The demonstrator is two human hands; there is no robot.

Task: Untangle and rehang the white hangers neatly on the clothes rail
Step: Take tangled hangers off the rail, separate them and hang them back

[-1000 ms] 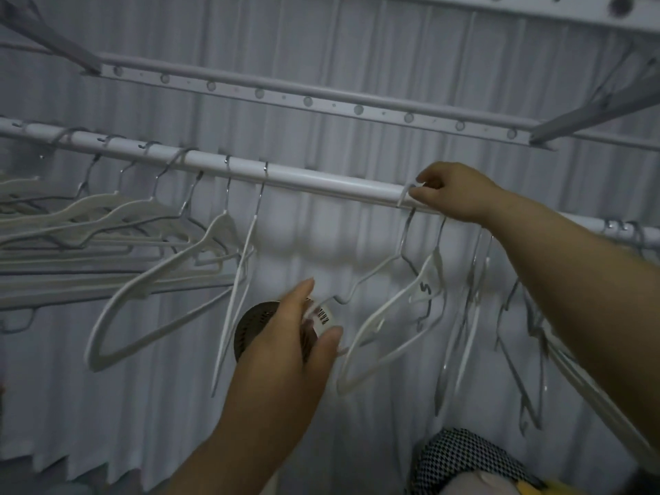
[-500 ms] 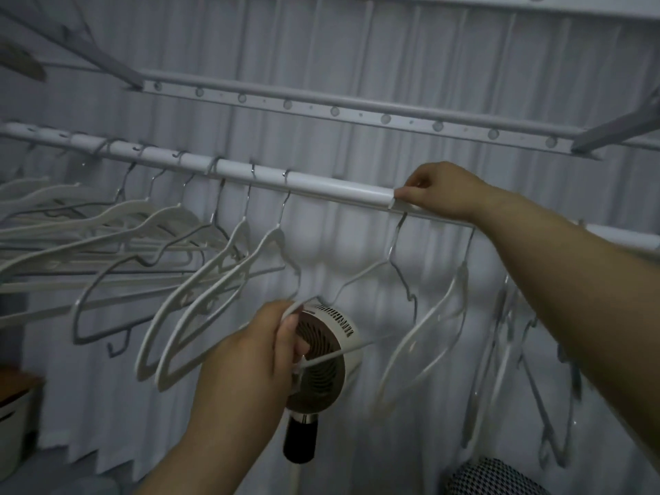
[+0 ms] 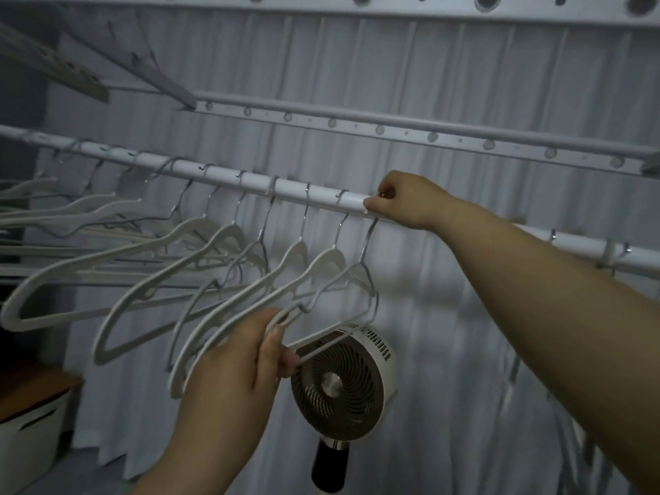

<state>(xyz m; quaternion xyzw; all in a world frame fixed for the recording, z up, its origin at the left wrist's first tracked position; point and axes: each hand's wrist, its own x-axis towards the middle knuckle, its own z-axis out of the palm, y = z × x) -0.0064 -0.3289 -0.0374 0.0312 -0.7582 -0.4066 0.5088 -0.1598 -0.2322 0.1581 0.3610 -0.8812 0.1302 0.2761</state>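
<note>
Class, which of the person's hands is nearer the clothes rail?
Right. The right hand rests on the clothes rail, pinching a white hanger by its hook. The left hand is well below the rail, gripping that hanger's lower bar.

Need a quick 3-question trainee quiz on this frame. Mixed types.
1. True or false: the right hand holds the fan.
2. What does the left hand grip? A) white hanger; B) fan; C) curtain.
3. On the rail, do most hangers sit to the person's left or right of the right hand?
Key: 1 false, it pinches a hanger hook at the rail; 2 A; 3 left.
</note>
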